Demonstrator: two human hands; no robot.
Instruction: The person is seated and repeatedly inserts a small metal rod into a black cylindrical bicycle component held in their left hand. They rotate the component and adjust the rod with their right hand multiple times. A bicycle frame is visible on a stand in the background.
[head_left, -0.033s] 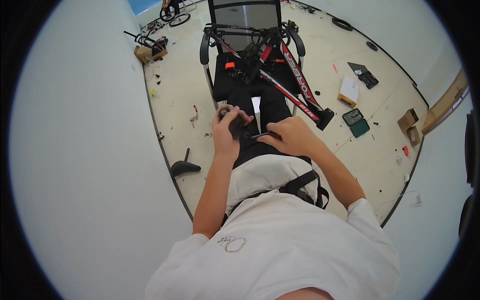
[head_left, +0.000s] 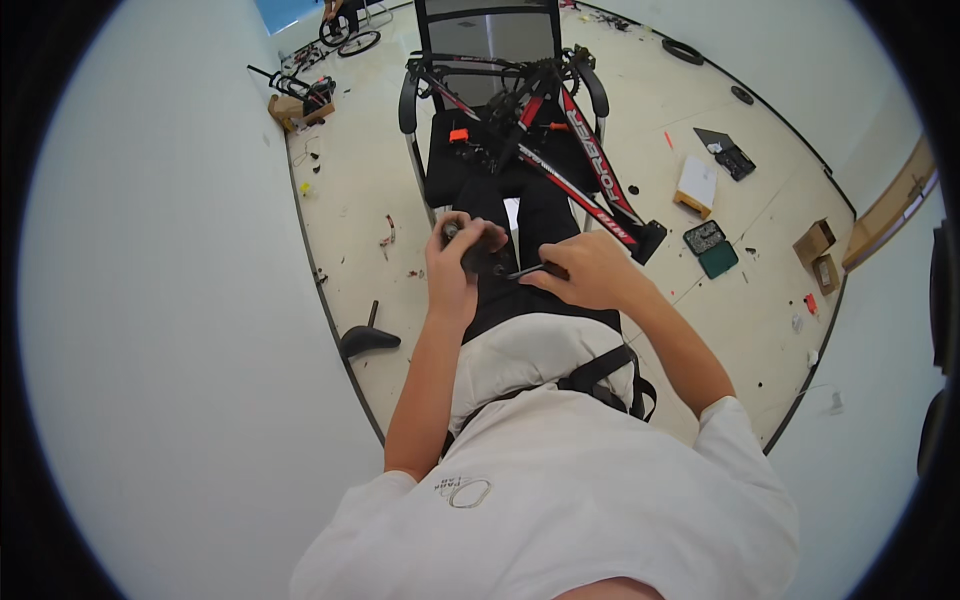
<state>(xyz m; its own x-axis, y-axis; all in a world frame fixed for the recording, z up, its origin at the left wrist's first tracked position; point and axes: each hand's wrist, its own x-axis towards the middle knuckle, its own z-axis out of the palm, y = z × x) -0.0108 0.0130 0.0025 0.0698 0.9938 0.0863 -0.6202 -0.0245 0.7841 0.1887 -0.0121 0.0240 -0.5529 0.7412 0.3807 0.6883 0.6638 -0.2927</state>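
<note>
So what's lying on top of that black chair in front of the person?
A red, black and white bicycle frame lies across the chair, resting on its armrests. A small orange part sits on the seat beneath it. The frame hides much of the seat.

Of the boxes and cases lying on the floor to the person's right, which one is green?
The open green case, nearest the bike frame's lower end. The others are a white-topped box, a dark open case and brown cardboard boxes.
</note>
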